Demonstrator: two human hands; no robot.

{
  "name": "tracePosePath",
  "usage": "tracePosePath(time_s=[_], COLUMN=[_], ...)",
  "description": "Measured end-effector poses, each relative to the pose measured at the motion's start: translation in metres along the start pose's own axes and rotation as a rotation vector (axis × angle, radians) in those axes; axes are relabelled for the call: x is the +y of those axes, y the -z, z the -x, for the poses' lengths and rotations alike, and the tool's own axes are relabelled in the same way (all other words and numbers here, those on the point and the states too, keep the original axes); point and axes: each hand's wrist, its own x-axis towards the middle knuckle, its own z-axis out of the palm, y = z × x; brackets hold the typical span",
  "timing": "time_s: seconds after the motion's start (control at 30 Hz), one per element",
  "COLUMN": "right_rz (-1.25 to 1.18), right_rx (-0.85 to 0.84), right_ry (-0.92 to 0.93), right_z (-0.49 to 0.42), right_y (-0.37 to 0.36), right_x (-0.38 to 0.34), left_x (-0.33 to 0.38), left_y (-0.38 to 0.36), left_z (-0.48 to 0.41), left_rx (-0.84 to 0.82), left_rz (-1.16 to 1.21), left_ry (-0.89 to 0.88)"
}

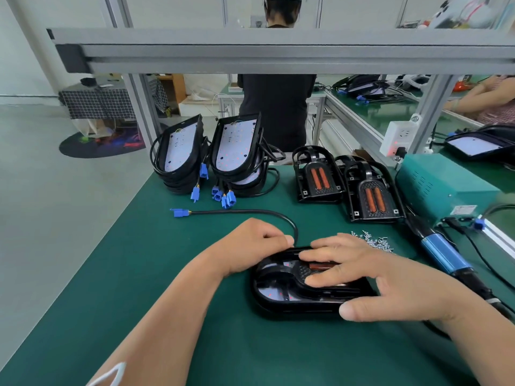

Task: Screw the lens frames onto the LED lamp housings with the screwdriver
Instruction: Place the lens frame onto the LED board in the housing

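Green bench mat (167,288), lower centre: left hand (250,245) seems to grip the far rim of the lamp housing (292,308), right hand (367,270) presses flat on the lens frame (302,271). Screwdriver (446,254) lies right; power box (440,185) label unreadable.

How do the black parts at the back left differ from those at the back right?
The lamp housings lean upright, show white LED boards and trail cables with blue plugs. The lens frames lie lower, show orange strips and no cables. Both are black, round-ended.
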Motion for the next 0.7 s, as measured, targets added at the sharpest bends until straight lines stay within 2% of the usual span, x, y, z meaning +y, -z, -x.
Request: tracePosePath(time_s=[0.47,0.7], right_rz=[-0.006,0.15], right_rx=[0.075,0.06], right_ry=[-0.086,-0.088], right_z=[0.001,-0.001], right_y=[-0.01,-0.012], right_x=[-0.002,-0.012], left_x=[-0.001,0.0], left_y=[-0.002,-0.004], left_z=[-0.002,-0.003], left_rx=[0.017,-0.003], left_rz=[0.046,0.046], left_ry=[0.012,0.005])
